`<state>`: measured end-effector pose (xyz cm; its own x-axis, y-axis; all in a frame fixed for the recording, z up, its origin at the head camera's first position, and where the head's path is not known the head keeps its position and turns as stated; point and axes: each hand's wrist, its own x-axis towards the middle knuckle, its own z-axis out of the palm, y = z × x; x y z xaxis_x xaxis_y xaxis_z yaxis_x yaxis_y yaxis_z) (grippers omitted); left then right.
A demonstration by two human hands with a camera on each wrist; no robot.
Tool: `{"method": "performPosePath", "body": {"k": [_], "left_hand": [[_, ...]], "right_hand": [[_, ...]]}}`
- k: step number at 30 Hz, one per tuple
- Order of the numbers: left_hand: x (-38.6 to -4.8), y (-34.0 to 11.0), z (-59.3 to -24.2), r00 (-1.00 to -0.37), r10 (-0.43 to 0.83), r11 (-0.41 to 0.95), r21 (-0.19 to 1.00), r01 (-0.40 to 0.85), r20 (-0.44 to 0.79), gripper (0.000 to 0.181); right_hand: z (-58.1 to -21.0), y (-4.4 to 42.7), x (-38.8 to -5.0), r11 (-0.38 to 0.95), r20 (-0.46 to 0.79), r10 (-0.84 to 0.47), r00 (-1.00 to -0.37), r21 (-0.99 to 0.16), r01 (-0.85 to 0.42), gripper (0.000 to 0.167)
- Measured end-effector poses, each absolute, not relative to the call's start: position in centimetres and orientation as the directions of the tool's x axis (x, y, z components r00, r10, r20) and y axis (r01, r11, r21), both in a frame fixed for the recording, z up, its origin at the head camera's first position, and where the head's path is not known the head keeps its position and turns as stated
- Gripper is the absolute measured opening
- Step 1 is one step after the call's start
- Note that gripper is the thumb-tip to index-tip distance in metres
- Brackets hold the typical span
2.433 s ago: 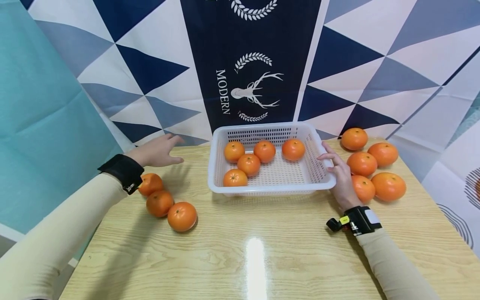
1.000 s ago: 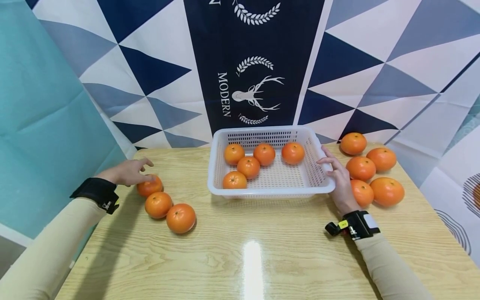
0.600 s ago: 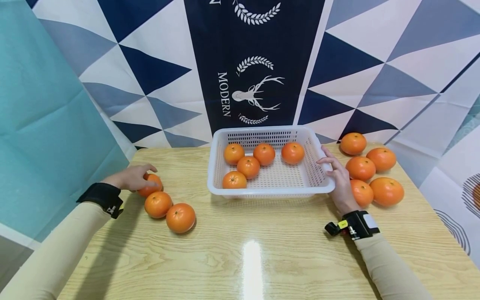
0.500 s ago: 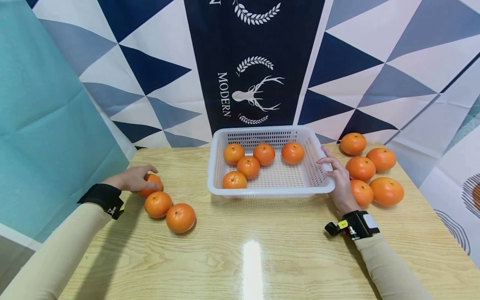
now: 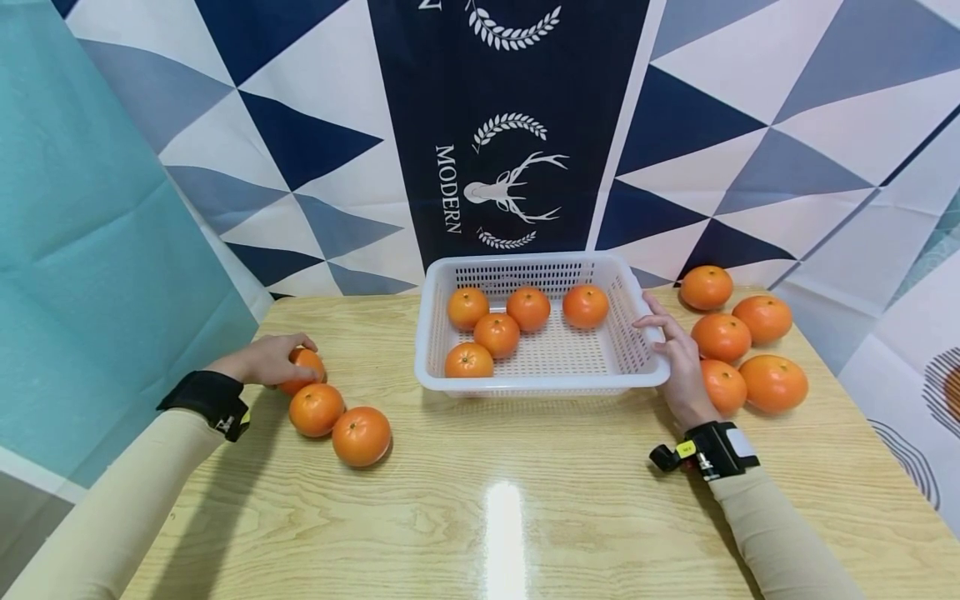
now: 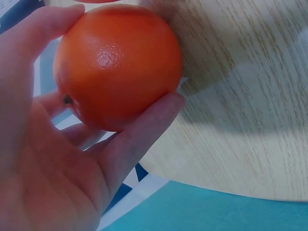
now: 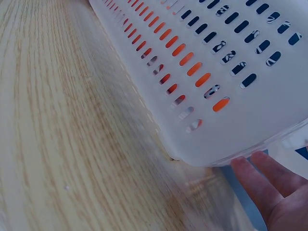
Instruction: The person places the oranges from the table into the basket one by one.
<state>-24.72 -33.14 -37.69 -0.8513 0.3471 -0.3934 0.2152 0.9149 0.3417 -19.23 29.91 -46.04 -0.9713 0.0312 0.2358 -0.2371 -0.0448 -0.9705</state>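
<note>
At the table's far left corner, my left hand (image 5: 273, 358) grips an orange (image 5: 306, 367) that still stands beside two others. Seen from the left wrist, thumb and fingers curl round this orange (image 6: 118, 67), its stem end toward the palm. The white plastic basket (image 5: 525, 382) stands against the back wall with several oranges inside. My right hand (image 5: 681, 362) holds the basket's right end by the rim. Fingertips (image 7: 248, 175) touch its outer side in the right wrist view; the rest of that hand is cut off there.
Two more oranges, a nearer one (image 5: 362, 437) and a middle one (image 5: 317, 409), lie by my left hand. Right of the basket sits a group of several oranges (image 5: 722, 337), close against my right hand. A patterned cloth (image 5: 322, 167) hangs behind the wooden table (image 5: 420, 517).
My left hand has come left and down from above the table onto the farthest orange of the left group and closed round it. The right hand has stayed at the basket.
</note>
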Motion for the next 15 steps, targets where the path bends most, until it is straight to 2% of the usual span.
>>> {"method": "performPosePath", "body": {"k": [15], "left_hand": [[-24.93,-32.73,-36.98,-0.865,0.384,0.903,0.329,0.277,-0.322,0.067]], "right_hand": [[-46.06,29.89,-19.28,-0.048,0.242,0.028,-0.970,-0.969,-0.243,0.042]]}}
